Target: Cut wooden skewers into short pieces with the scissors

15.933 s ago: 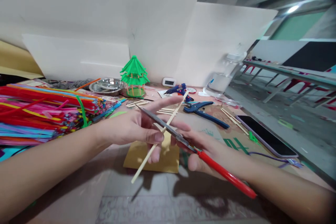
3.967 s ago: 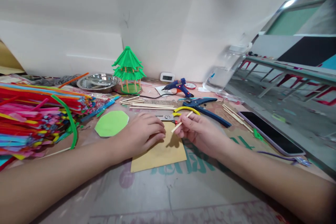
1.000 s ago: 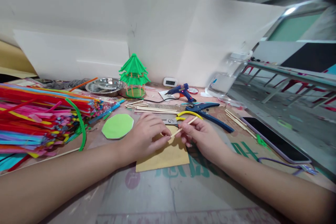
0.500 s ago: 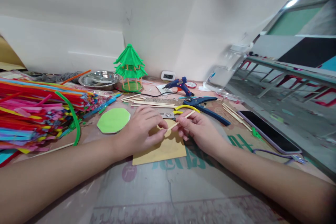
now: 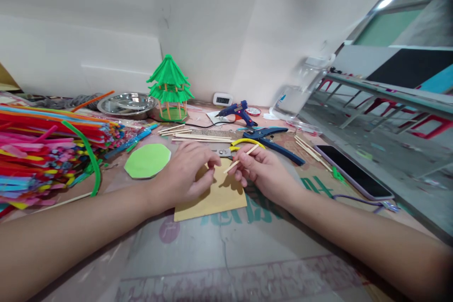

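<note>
My right hand (image 5: pixel 262 170) pinches a short wooden stick (image 5: pixel 241 158) that slants up to the right. My left hand (image 5: pixel 186 174) rests with curled fingers on a tan card sheet (image 5: pixel 215 198), its fingertips close to the stick's lower end; whether it grips anything is hidden. Just behind the hands lie yellow-handled pliers (image 5: pixel 236 147) and a row of long wooden sticks (image 5: pixel 198 137). A green octagonal paper piece (image 5: pixel 147 161) lies left of my left hand.
A pile of coloured straws (image 5: pixel 42 146) fills the left. At the back stand a green pagoda model (image 5: pixel 170 88), a metal dish (image 5: pixel 126 104), a blue glue gun (image 5: pixel 236 112) and blue cutters (image 5: pixel 272 140). A phone (image 5: pixel 352 176) lies near the right edge.
My left fingertips have come off the stick's lower end, which they touched half a second ago. Earlier I held a long stick and red-handled scissors; these are gone from my hands.
</note>
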Demonstrator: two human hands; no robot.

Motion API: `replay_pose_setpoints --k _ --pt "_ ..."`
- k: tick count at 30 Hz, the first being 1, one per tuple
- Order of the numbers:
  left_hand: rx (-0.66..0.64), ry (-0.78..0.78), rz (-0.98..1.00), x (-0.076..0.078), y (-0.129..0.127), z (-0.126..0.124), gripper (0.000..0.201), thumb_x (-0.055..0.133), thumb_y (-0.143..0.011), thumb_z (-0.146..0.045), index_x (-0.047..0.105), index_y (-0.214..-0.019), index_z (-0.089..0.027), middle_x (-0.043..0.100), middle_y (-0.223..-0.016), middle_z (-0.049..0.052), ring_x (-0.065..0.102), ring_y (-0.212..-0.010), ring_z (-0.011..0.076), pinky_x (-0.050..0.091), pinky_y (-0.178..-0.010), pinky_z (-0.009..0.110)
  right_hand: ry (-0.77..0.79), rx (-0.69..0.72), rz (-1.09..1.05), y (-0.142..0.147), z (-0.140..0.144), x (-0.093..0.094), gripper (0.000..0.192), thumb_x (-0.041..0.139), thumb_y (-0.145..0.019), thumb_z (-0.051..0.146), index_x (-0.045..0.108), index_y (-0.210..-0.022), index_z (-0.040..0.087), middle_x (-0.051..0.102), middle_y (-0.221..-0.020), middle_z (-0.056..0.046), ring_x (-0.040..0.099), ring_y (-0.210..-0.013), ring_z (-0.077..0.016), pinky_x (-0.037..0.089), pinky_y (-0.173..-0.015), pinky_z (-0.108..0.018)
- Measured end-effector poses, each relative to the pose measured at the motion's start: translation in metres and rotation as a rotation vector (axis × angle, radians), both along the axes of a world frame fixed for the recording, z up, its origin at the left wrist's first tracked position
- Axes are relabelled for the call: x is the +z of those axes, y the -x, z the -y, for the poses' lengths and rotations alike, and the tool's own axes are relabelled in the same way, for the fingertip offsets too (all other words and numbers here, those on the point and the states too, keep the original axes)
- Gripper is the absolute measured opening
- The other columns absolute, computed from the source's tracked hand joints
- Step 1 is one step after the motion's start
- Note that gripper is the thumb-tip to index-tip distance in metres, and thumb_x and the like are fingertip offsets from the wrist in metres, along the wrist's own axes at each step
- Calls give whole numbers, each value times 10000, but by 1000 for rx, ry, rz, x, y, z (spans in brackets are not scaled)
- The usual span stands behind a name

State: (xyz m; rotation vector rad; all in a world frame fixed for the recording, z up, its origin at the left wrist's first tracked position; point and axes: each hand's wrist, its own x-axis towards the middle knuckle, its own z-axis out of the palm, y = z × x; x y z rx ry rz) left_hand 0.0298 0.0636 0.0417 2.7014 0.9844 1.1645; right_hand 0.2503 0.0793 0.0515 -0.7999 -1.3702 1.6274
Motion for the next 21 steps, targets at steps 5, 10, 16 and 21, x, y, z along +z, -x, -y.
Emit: replay_pose_setpoints --k 5,10,16,21 --pt "-180 -184 -80 -4 6 -2 295 572 -957 -161 625 -1213 -299 731 -1080 23 629 -1029 183 424 -920 346 87 207 6 2 3 -2 317 826 -779 420 614 -826 189 693 -653 21 613 -525 -86 474 -458 -165" --pt "-249 -279 -80 3 9 7 235 544 -977 -156 640 -1146 -287 733 -1180 39 643 -1147 185 405 -1035 380 11 291 213 -3 2 6 372 666 -879 550 596 -995 203 703 -694 0 617 -512 -116 495 -478 -217" --pt "-115 -206 48 6 4 8 79 579 -981 -220 648 -1019 -220 764 -891 5 714 -854 141 523 -913 312 -919 -110 932 -36 -35 29 213 617 -902 247 663 -1105 200 720 -1131 -111 668 -1073 -281 523 -948 -453" --pt "81 121 177 5 -2 6 203 497 -1011 -272 678 -1019 -181 765 -930 36 708 -818 145 536 -694 230 -1003 120 1258 -48 -50 20 412 582 -910 155 612 -1319 197 662 -1291 -128 615 -1194 -291 496 -1022 -463"
